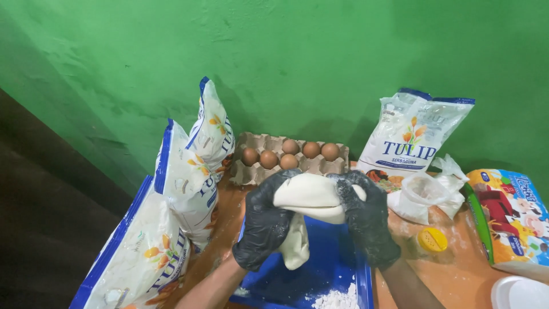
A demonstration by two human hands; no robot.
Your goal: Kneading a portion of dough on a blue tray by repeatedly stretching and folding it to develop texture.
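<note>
Flour bags [171, 194] stood left and far right | blue tray [320, 269] lay near, floured | egg carton [286, 157] sat far, against the wall | dough [309, 200] hung above the tray, looking soft, stretchy, probably sticky; best held at its thick upper fold | left hand [266, 220] and right hand [366, 214], black-gloved, fingers curled, pinching the dough's top.

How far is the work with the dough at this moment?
Done: the dough is already one smooth piece. In hand: the left hand and right hand, both gloved, stretch it above the blue tray. Left: loose flour lies unused; six eggs remain whole.
</note>
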